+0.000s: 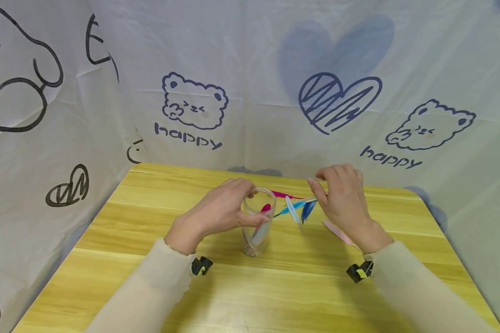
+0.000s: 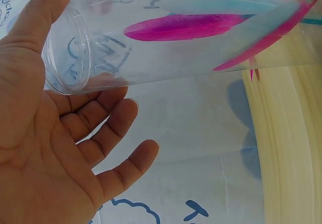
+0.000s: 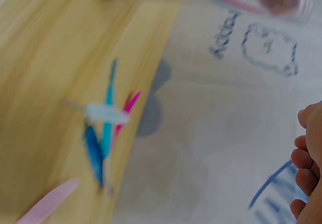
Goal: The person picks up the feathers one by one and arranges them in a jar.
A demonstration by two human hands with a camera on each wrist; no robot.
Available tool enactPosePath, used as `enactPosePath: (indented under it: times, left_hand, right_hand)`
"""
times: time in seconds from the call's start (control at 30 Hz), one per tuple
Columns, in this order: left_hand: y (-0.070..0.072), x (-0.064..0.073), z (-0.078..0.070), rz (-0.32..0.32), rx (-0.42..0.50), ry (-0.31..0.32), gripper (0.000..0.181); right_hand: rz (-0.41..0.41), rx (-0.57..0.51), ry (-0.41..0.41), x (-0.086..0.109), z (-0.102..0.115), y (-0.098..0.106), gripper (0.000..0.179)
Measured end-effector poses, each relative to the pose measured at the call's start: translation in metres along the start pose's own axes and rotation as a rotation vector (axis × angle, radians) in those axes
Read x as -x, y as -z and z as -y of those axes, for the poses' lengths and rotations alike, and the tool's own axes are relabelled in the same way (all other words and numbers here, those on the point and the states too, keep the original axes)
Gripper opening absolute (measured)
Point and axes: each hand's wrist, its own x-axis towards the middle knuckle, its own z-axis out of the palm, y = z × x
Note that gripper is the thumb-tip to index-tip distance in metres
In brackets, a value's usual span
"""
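A clear plastic jar [image 1: 251,248] stands upright on the table, with magenta and pale blue feathers [image 2: 186,27] inside. My left hand [image 1: 221,206] grips it near the open rim, thumb on the near side and fingers beyond. To its right lies a loose cluster: a magenta feather [image 1: 281,194], a turquoise feather [image 1: 290,207], a pale feather [image 1: 292,210] and a dark blue feather [image 1: 308,211]. Above and right of them hovers my right hand [image 1: 343,196], thumb and fingers apart, with nothing visible between them. A pink feather [image 1: 337,232] lies partly hidden under the right wrist.
The wood-grain table [image 1: 241,296] ends at a white cloth backdrop [image 1: 258,115] printed with bears and hearts. Another cloth wall [image 1: 66,152] runs along the left side. A dark wrist camera mount [image 1: 359,272] is on the right sleeve.
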Motion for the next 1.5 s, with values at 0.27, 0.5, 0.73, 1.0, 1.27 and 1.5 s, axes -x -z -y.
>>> enactPosePath:
  times: [0.27,0.5,0.73,1.0,1.27,1.5]
  left_hand:
    - [-0.001,0.000,-0.001,0.016,0.005,0.011,0.067]
    - [-0.003,0.000,0.000,0.015,0.003,0.012,0.066]
    - [-0.003,0.001,-0.001,0.025,0.005,0.020,0.066]
    - [-0.003,0.001,0.000,0.022,0.014,0.029,0.066]
    - [-0.002,0.001,0.000,0.017,0.012,0.019,0.065]
    - [-0.001,0.001,0.001,0.017,0.017,0.027,0.066]
  right_hand:
    - [0.136,0.102,-0.122,0.045,-0.030,-0.001,0.025]
    - [0.338,0.219,-0.119,0.100,-0.033,0.001,0.047]
    - [0.589,0.207,-0.241,0.144,-0.027,0.006,0.075]
    - [0.633,0.205,-0.258,0.164,-0.018,0.003,0.079]
    - [0.599,0.105,-0.206,0.153,-0.030,-0.009,0.071]
    - [0.672,0.035,-0.195,0.139,-0.049,-0.019,0.069]
